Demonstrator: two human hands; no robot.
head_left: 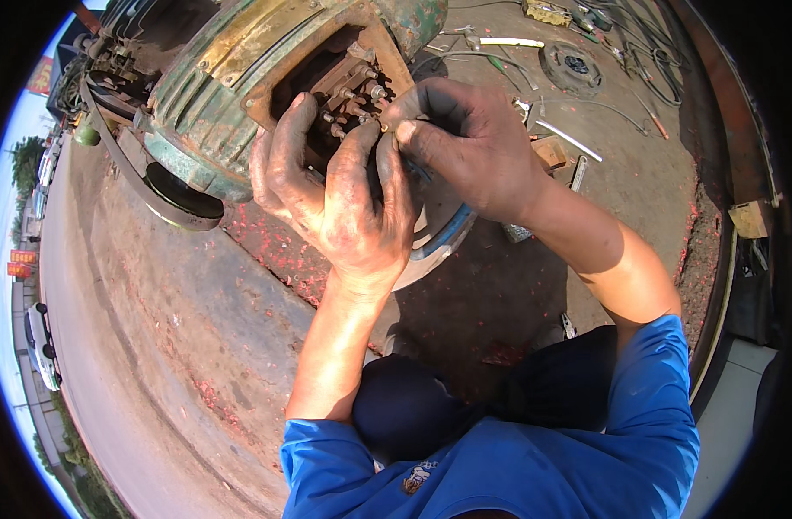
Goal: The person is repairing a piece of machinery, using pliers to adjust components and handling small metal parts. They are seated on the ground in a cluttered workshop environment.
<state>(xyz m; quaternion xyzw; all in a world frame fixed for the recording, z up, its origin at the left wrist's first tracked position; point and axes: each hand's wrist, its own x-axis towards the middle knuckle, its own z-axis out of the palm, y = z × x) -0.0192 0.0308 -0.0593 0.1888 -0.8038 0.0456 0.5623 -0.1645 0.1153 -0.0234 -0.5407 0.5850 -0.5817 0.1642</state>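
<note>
A weathered green motor (197, 112) has its rusty terminal box (259, 95) open, showing several metal studs with nuts (351, 93). My left hand (331, 190) curls over the box's lower side, its fingertips at the studs and beside my right hand. My right hand (465, 147) pinches at the box's right side, thumb and forefinger meeting around a tiny brass-coloured piece (385, 127), too small to name. Whether my left fingers also grip that piece is hidden. A blue curved hose or cable (439, 238) lies below my hands.
Tools (586, 22), white strips (569, 141), loose cables (655, 69) and a round metal part (571, 67) lie on the ground to the right. A belt and pulley (184, 199) hang at the motor's left. A road (93, 303) with parked cars runs along the far left.
</note>
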